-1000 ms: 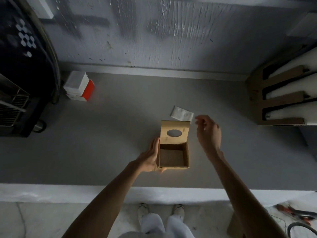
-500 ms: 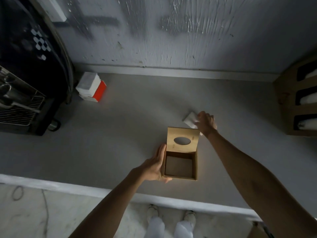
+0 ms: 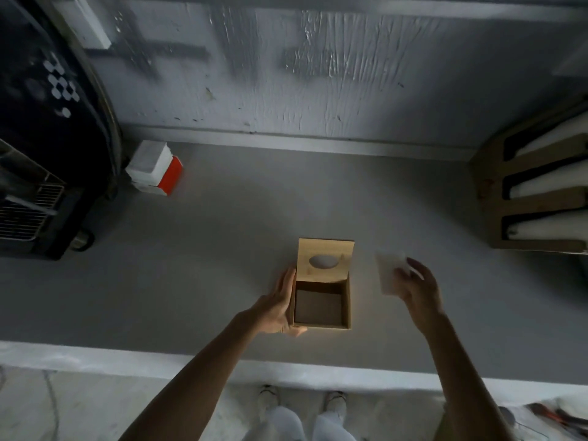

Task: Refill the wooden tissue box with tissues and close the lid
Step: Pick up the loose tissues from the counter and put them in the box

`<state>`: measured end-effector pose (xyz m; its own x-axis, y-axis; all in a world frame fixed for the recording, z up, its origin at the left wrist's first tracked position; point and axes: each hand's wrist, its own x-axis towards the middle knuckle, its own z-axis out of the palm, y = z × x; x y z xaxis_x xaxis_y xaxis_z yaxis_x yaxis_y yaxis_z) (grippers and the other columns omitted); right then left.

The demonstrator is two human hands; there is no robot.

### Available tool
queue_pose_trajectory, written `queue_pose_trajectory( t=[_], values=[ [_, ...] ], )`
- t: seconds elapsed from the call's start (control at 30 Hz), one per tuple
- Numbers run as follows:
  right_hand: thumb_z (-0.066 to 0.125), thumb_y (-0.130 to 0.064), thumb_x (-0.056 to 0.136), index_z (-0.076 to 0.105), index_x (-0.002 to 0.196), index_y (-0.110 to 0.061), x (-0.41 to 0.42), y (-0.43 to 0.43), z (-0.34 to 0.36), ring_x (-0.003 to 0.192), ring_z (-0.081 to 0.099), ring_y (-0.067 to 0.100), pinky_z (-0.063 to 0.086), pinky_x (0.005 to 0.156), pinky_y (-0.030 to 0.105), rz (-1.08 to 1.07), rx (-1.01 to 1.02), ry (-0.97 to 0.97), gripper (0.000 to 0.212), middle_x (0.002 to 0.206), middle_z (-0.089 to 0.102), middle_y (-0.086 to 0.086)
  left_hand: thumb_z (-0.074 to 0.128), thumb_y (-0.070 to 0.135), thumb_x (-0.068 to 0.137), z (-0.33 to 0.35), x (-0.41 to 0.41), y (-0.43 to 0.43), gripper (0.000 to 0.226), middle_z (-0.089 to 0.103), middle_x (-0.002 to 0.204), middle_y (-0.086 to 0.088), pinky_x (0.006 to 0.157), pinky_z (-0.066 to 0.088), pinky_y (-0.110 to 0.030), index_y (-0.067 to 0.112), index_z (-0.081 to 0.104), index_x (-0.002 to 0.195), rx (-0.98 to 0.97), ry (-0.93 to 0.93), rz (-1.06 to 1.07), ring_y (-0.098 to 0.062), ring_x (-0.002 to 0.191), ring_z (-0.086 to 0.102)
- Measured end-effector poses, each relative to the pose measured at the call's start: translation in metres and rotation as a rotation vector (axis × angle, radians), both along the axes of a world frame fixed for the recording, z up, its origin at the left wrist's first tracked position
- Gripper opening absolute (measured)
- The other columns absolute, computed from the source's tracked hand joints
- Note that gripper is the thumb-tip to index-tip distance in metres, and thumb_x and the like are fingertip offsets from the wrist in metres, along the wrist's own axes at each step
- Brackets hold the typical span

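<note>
The wooden tissue box (image 3: 346,308) stands on the grey counter near its front edge. Its lid (image 3: 324,261), with an oval hole, is swung up at the back, and the inside looks empty. My left hand (image 3: 276,305) lies flat against the box's left wall, fingers wrapped at the lower corner. To the right of the box, my right hand (image 3: 415,286) is raised above the counter, pinching a small white stack of tissues (image 3: 388,272); the stack is blurred.
A white and red tissue pack (image 3: 156,168) sits at the back left beside a black machine (image 3: 41,154). A wooden rack (image 3: 534,192) with white rolls stands at the right. The counter's pale front edge (image 3: 222,364) runs below the box.
My right hand reached behind the box to the tissues lying on the counter, took hold of them and lifted them to the right of the box. The left hand stayed on the box.
</note>
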<state>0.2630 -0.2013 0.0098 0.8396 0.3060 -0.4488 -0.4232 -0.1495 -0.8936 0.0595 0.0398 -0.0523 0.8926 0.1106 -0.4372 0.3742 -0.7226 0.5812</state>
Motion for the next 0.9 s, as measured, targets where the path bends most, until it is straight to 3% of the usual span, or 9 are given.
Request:
queue_pose_trajectory(
  t=[0.07,0.17,0.27,0.33,0.43,0.53,0.63,0.73,0.9],
  values=[
    [0.068,-0.014,0.081,0.058,0.122,-0.017,-0.020,-0.003,0.028,0.098,0.066,0.025,0.059,0.075,0.039,0.172,0.115,-0.022,0.042,0.110,0.066,0.004,0.084,0.051,0.066,0.002,0.001,0.000,0.144,0.004,0.159,-0.015,0.109,0.042,-0.042,0.006,-0.025,0.147,-0.014,0.012,0.000,-0.032,0.137,0.035],
    [0.059,0.002,0.089,0.054,0.120,-0.016,-0.054,0.030,0.050,0.097,0.066,0.025,0.054,0.073,0.022,0.493,-0.133,-0.256,0.036,0.102,0.067,-0.001,0.086,0.046,0.066,0.004,0.001,-0.002,0.141,0.006,0.159,-0.012,0.106,0.043,-0.038,0.007,-0.022,0.149,-0.026,0.002,0.015,-0.030,0.134,0.040],
    [0.058,-0.014,0.094,0.055,0.122,-0.023,-0.079,0.065,0.042,0.101,0.067,0.020,0.058,0.078,0.031,0.761,-0.456,-0.659,0.030,0.116,0.068,0.000,0.085,0.046,0.067,0.007,0.000,-0.004,0.140,0.005,0.159,-0.012,0.102,0.046,-0.038,0.008,-0.022,0.150,-0.025,-0.010,0.016,-0.031,0.134,0.040],
    [0.057,-0.013,0.094,0.053,0.124,-0.024,-0.085,0.080,0.023,0.104,0.067,0.024,0.057,0.083,0.035,0.875,-0.596,-0.765,0.033,0.120,0.068,0.002,0.085,0.046,0.066,0.007,0.000,-0.005,0.141,0.001,0.160,-0.013,0.100,0.048,-0.038,0.006,-0.021,0.150,-0.003,-0.031,0.003,-0.033,0.136,0.038],
    [0.062,-0.008,0.088,0.053,0.120,-0.025,-0.089,0.091,0.003,0.106,0.065,0.028,0.057,0.085,0.037,1.029,-0.755,-0.790,0.036,0.117,0.067,0.005,0.089,0.039,0.063,0.008,0.000,-0.005,0.141,0.013,0.157,-0.010,0.096,0.052,-0.040,0.011,-0.018,0.151,-0.015,-0.042,0.043,-0.032,0.128,0.048],
    [0.065,-0.004,0.084,0.056,0.117,-0.022,-0.086,0.092,-0.002,0.100,0.067,0.026,0.057,0.084,0.035,1.071,-0.826,-0.763,0.039,0.110,0.069,0.004,0.090,0.034,0.061,0.005,0.001,-0.004,0.143,0.018,0.154,-0.014,0.103,0.048,-0.043,0.017,-0.022,0.149,-0.038,-0.033,0.032,-0.031,0.129,0.045],
    [0.066,0.000,0.082,0.056,0.120,-0.022,-0.082,0.095,-0.005,0.098,0.068,0.025,0.057,0.082,0.034,1.032,-0.874,-0.791,0.045,0.110,0.069,0.003,0.089,0.044,0.057,0.001,0.001,-0.001,0.148,0.011,0.155,-0.012,0.105,0.046,-0.046,0.029,-0.029,0.144,-0.069,-0.025,0.045,-0.032,0.135,0.038],
    [0.062,0.000,0.084,0.056,0.122,-0.021,-0.086,0.102,-0.009,0.103,0.065,0.028,0.056,0.084,0.035,1.085,-0.888,-0.768,0.044,0.115,0.067,0.005,0.086,0.050,0.059,0.007,-0.001,-0.002,0.146,-0.004,0.159,-0.008,0.108,0.043,-0.045,0.021,-0.028,0.146,-0.059,-0.030,0.039,-0.033,0.139,0.032],
    [0.049,-0.011,0.094,0.054,0.129,-0.009,-0.094,0.114,-0.012,0.118,0.054,0.035,0.044,0.099,0.043,1.267,-1.020,-0.803,0.035,0.128,0.058,0.016,0.089,0.048,0.057,0.008,0.001,-0.004,0.148,-0.005,0.158,-0.006,0.109,0.042,-0.046,0.022,-0.026,0.147,-0.053,-0.048,0.045,-0.033,0.139,0.031]
  ],
)
